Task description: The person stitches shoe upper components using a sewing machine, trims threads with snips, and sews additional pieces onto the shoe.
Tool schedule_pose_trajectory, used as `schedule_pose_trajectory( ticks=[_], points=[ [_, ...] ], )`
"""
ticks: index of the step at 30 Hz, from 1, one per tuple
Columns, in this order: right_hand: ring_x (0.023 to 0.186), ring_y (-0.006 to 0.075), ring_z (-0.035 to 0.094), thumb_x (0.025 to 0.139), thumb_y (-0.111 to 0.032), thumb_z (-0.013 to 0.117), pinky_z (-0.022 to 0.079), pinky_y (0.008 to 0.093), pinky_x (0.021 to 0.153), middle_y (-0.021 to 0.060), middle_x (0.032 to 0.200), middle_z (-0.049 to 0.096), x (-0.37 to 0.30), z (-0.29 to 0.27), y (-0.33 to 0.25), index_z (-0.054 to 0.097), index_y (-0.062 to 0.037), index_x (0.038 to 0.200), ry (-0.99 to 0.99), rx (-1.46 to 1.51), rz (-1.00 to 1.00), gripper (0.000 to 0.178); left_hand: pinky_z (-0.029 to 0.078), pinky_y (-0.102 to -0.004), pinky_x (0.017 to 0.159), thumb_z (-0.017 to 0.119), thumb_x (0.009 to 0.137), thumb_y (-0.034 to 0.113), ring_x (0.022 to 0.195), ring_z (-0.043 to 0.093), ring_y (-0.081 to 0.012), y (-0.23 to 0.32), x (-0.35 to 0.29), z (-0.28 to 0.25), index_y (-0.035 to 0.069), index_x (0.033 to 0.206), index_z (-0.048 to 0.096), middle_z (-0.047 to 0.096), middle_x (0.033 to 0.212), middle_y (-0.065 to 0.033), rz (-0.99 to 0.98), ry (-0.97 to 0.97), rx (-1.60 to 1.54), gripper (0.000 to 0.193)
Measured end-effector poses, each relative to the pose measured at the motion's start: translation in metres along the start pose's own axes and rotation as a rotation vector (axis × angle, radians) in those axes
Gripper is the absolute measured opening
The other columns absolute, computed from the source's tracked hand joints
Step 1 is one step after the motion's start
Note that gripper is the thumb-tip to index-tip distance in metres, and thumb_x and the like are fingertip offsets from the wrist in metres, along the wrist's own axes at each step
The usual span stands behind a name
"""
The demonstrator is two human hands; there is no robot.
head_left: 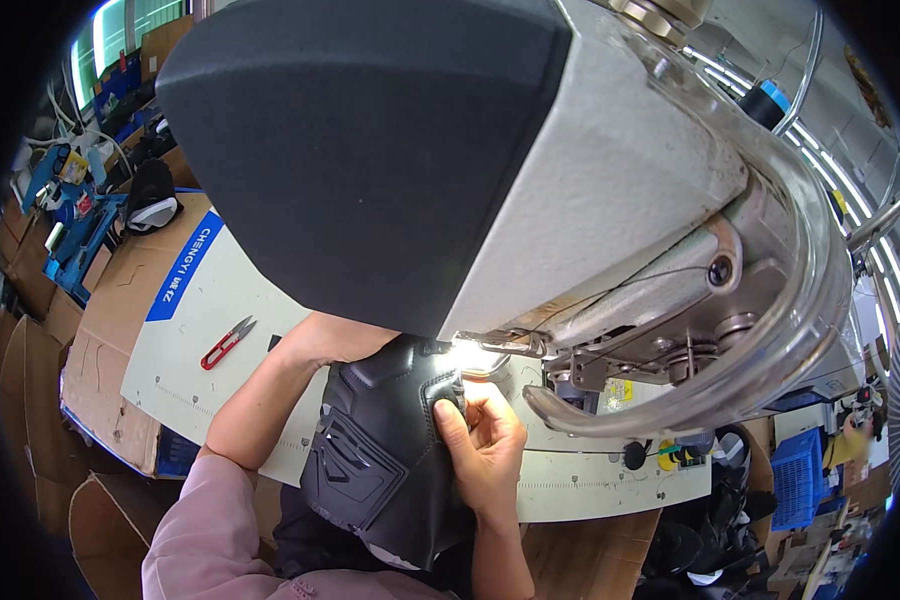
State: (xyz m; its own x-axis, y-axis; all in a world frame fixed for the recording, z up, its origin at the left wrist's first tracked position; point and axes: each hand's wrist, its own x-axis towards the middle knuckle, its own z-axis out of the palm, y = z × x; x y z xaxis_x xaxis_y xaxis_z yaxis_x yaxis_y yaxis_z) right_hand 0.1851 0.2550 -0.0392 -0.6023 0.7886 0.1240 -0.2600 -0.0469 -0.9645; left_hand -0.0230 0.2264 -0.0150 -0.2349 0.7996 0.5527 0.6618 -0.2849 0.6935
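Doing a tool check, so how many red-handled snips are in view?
1: the red-handled snips lie on the white tabletop, left of the person's left forearm. Others may be hidden behind the machine head.

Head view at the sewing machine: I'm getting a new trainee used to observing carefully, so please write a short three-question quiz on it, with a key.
1. True or false: the right hand is touching the black piece.

2. In the picture, on which side of the black piece do the red-handled snips lie?
A. Left
B. Right
C. Directly below

3. Fill in the colour: the plastic basket near the picture's right edge is ____.

Key: 1. True. 2. A. 3. Blue.
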Motion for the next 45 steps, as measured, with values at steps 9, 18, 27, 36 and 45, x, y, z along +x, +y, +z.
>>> schedule_pose_trajectory(
  ticks=[9,18,27,36,45],
  points=[
    [0.084,0.0065,0.056,0.091,-0.003,0.064,0.044,0.0215,0.077,0.0046,0.094,0.064,-0.003,0.002,0.0,0.061,0.0022,0.094,-0.036,0.02,-0.011,0.007,0.048,-0.0317,0.065,0.063,0.078,-0.002,0.073,0.057,-0.0189,-0.013,-0.004,-0.002,-0.001,0.089,0.065,0.064,0.083,-0.008,-0.062,-0.017,-0.023,0.012],
    [0.083,0.0055,0.053,0.092,-0.004,0.064,0.042,0.0208,0.076,0.0024,0.092,0.062,-0.001,0.003,0.0,0.06,0.0012,0.095,-0.048,-0.029,-0.034,0.007,0.049,-0.0328,0.068,0.063,0.079,0.0,0.076,0.059,-0.0207,-0.007,-0.004,-0.001,-0.001,0.091,0.065,0.065,0.085,-0.0094,-0.066,-0.029,0.021,0.012],
    [0.08,0.0042,0.05,0.097,-0.016,0.058,0.041,0.02,0.073,-0.0008,0.088,0.059,-0.015,-0.02,0.026,0.058,-0.0036,0.094,-0.078,-0.143,0.177,0.013,0.05,-0.0335,0.072,0.064,0.081,0.001,0.079,0.061,-0.0229,-0.005,-0.005,-0.002,-0.002,0.095,0.066,0.067,0.089,-0.0118,0.029,-0.012,0.044,0.015],
    [0.076,0.0039,0.052,0.095,-0.016,0.061,0.041,0.0191,0.067,-0.001,0.085,0.061,-0.001,-0.019,-0.007,0.058,-0.004,0.092,-0.175,-0.041,0.18,0.013,0.051,-0.0333,0.075,0.065,0.08,0.002,0.084,0.062,-0.0234,-0.008,-0.002,-0.004,-0.002,0.099,0.066,0.067,0.095,-0.0136,-0.188,-0.065,0.004,0.02],
    [0.072,0.0027,0.05,0.095,-0.015,0.063,0.039,0.0182,0.064,-0.0019,0.083,0.059,0.01,-0.019,-0.008,0.058,-0.0036,0.09,-0.139,-0.074,0.162,0.013,0.051,-0.0333,0.077,0.065,0.08,0.003,0.086,0.063,-0.0233,-0.006,0.002,-0.006,-0.002,0.101,0.066,0.067,0.097,-0.0142,-0.158,0.01,0.021,0.022]
  ],
)
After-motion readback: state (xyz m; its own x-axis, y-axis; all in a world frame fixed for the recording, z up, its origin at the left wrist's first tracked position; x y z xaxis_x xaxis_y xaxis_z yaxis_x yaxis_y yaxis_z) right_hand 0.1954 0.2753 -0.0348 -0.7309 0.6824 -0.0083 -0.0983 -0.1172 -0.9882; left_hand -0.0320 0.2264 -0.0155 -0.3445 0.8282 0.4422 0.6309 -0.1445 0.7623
